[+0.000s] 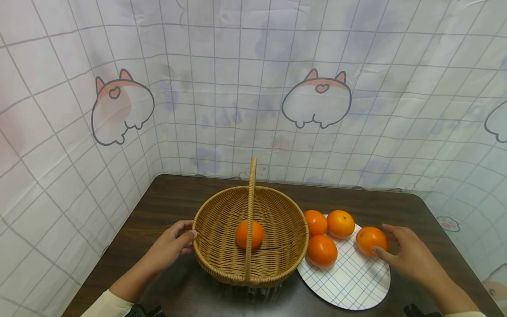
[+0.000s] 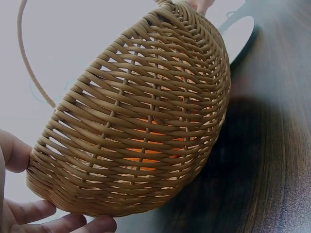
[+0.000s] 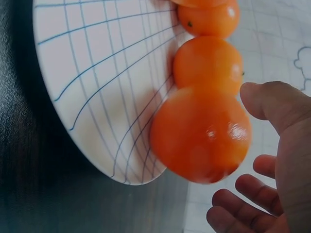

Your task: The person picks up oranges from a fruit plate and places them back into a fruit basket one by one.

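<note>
Wicker basket point(image 1: 215, 259) sits upright on the dark table point(image 1: 164, 200), with one orange point(image 1: 256, 235) at the bottom, partly behind the handle point(image 1: 251, 193). Four more are on the white checked plate point(image 1: 356, 286), just right of the basket: near orange point(image 1: 322, 251), back-left orange point(image 1: 315, 223), back-middle orange point(image 1: 340, 224), right-hand orange point(image 1: 371, 241). So: one in, four out. My read is early stage, with most of the fruit not in the basket. Left hand point(image 1: 172, 242) holds the basket's left rim, thumb at the edge, fingers along the outside. Right hand point(image 1: 412, 255) is around the right-hand orange, thumb on the near side, fingers on the far side. Right wrist view shows fingers parted with a gap to the fruit, so no grip yet; can't tell if the thumb touches. Orientation: basket mouth faces up, handle arches over it, running near side to far side. Mouth looks roughly round, so no clear long axis apart from the handle line. Oranges are roundish, slightly squat, no obvious long axis. Back-middle one shows its stem spot up and a bit right; right-hand one's stem end I can't make out.
</note>
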The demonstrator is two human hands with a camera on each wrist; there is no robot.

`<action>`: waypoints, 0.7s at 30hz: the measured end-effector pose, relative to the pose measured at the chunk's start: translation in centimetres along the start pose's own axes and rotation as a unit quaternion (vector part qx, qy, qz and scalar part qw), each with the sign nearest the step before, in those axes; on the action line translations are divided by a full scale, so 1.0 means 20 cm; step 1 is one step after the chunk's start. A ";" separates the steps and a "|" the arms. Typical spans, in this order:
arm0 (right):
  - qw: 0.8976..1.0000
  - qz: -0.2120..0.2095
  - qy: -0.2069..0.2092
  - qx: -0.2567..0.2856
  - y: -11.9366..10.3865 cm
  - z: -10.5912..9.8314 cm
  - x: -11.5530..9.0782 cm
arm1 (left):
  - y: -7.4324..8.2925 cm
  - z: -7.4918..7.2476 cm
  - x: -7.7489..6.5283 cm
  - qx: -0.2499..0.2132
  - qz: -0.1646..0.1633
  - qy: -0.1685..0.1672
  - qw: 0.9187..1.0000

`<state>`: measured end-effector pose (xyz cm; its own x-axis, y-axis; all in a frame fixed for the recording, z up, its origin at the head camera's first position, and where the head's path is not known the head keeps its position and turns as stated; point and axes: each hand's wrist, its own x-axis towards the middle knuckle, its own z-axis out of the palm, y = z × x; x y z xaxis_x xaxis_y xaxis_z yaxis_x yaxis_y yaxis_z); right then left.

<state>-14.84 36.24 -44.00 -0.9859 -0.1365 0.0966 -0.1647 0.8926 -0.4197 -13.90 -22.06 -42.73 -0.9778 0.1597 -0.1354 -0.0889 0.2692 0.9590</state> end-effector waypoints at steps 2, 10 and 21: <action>1.000 0.009 -0.005 -0.002 0.01 0.01 0.01 | 0.00 0.00 0.00 0.000 0.001 0.000 1.000; 1.000 0.023 -0.010 -0.004 0.06 0.04 0.02 | 0.01 0.00 0.00 -0.003 0.003 -0.003 1.000; 1.000 0.026 -0.014 0.001 0.07 0.07 0.04 | -0.01 0.00 0.01 -0.005 -0.011 0.007 1.000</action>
<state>-15.90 36.86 -45.79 -0.9937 -0.1012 0.0489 -0.1124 0.8984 -0.4246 -14.02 -22.05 -42.85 -0.9782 0.1407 -0.1530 -0.1122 0.2624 0.9584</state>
